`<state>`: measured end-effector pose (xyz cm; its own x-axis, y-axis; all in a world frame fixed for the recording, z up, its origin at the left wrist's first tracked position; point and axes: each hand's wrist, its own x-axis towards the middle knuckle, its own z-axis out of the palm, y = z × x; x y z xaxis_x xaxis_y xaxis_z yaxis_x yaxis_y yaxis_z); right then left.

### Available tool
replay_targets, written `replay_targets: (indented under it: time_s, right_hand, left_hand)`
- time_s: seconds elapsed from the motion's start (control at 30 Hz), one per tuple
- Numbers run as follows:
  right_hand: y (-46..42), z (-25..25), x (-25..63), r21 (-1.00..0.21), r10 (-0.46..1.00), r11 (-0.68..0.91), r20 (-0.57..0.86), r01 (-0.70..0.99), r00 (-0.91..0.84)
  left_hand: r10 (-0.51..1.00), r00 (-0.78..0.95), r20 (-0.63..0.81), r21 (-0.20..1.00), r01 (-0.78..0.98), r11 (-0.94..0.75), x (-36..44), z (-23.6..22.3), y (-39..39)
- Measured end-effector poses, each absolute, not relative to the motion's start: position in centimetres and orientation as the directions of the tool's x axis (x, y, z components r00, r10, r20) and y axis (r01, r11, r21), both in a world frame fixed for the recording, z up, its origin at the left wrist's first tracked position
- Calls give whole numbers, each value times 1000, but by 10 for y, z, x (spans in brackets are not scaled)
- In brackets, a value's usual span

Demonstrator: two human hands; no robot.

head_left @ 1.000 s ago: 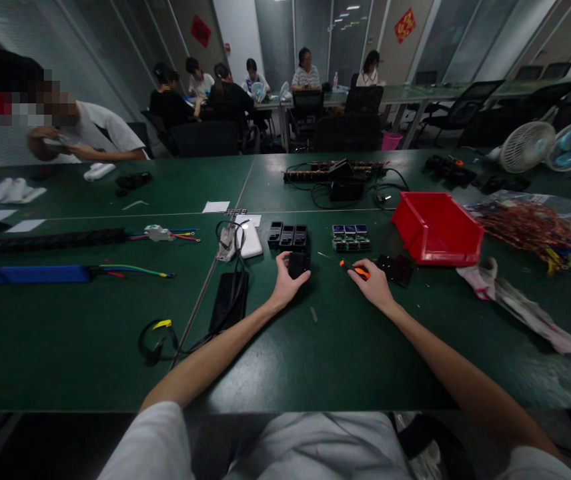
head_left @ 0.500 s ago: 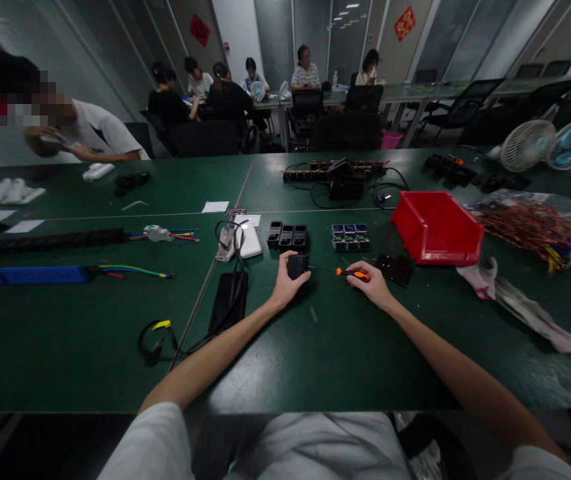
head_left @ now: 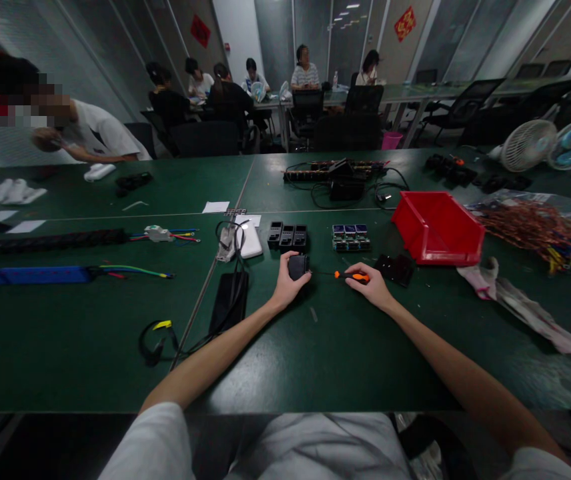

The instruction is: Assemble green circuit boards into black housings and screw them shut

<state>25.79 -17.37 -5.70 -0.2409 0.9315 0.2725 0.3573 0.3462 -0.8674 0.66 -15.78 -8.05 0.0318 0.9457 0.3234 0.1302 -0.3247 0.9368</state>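
Between the fingers and thumb of my left hand (head_left: 285,287) is a small black plastic housing (head_left: 297,267). My right hand (head_left: 373,287) is closed on the orange and black handle of a screwdriver (head_left: 353,275). Its thin shaft points left, with the tip at or very near the housing's right side; contact cannot be made out. Just beyond my left hand stand several similar black housings (head_left: 288,235). Small circuit boards (head_left: 350,237) sit in a group to their right. Flat dark pieces (head_left: 394,269) lie beside my right hand.
A red bin (head_left: 438,230), a wire bundle (head_left: 525,227) and a pale glove (head_left: 525,307) lie on the right. Left are a white power bank (head_left: 249,239), a black phone-like slab (head_left: 228,300) with cable, and a blue power strip (head_left: 30,275). A person (head_left: 100,130) sits across the table.
The screwdriver has swung level and moved slightly left, its tip now at the housing. My left hand has tilted the housing a little and stays in place.
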Motion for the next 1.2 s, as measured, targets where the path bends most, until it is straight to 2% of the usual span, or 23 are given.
replay_targets:
  time_s: [0.67, 0.83, 1.0, 1.2]
  right_hand:
    - [-173, -59, 259, -849, 932, 356, 294, 391, -210]
    - [-172, -61, 259, -863, 948, 313, 257, 398, -187]
    - [-171, -62, 257, -924, 966, 223, 167, 311, -196]
    - [-171, -63, 255, -942, 967, 189, 129, 277, -222]
  left_hand:
    - [929, 38, 369, 910, 190, -369, 7, -77, -160]
    - [928, 26, 372, 906, 210, -369, 7, -77, -160]
    - [926, 17, 377, 905, 207, -372, 7, -74, -162]
    - [922, 10, 388, 895, 233, -379, 8, -73, -162]
